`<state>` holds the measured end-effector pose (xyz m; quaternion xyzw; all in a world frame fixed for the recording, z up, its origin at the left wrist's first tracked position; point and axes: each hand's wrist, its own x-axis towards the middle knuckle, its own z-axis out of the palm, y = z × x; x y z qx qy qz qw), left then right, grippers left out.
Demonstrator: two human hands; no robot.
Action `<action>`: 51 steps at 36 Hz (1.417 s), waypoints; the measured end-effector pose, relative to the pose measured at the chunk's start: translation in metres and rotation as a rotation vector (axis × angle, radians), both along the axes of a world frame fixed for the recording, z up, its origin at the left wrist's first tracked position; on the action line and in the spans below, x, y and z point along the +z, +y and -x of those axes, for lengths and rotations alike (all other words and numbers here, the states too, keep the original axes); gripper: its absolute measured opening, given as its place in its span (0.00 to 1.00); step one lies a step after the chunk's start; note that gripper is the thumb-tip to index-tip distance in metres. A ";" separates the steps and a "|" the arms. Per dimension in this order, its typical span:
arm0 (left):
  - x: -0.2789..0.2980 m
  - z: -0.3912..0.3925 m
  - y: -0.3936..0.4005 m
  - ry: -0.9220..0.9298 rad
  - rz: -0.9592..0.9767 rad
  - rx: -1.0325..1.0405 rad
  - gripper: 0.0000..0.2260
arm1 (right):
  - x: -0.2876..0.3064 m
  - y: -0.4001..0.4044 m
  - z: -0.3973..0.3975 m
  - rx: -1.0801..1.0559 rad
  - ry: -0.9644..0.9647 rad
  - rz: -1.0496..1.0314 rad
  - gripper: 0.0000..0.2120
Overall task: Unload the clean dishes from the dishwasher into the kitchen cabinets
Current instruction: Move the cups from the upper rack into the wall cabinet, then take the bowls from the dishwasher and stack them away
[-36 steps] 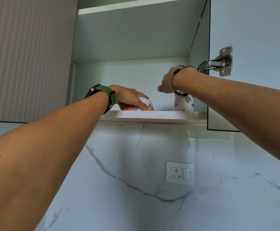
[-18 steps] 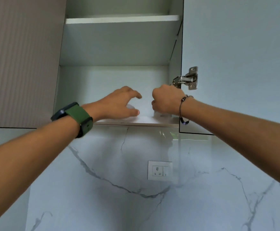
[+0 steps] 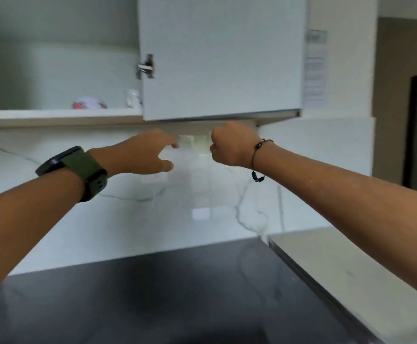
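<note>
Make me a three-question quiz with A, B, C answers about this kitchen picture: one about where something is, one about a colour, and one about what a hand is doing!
1. Where is the bowl?
A. On the counter
B. On the cabinet's bottom shelf
C. In the left hand

2. What colour is the watch strap?
A. Green
B. Red
C. White

3. What is the right hand doing?
A. Holding a plate
B. Gripping the door
C. Making an empty fist

Answers:
1. B, the bowl sits on the shelf beside a mug, left of the open door.
2. A, the strap on the left wrist is dark green.
3. C, its fingers are curled below the door and nothing is in them; the left hand is open and empty too.
</note>
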<state>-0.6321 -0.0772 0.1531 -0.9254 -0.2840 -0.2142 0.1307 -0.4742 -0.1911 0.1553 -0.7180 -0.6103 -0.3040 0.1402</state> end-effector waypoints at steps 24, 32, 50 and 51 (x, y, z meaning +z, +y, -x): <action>-0.224 -0.353 -0.392 0.250 0.425 -0.634 0.22 | -0.213 -0.457 -0.288 -0.670 0.353 0.388 0.11; -0.252 -0.452 -0.417 0.175 0.562 -0.574 0.21 | -0.249 -0.476 -0.402 -0.614 0.369 0.548 0.14; -0.442 -0.610 -0.460 0.273 0.928 -0.163 0.18 | -0.440 -0.440 -0.631 -0.268 0.456 1.000 0.18; -0.456 -0.618 -0.460 0.272 0.954 -0.135 0.19 | -0.451 -0.437 -0.641 -0.252 0.454 1.013 0.19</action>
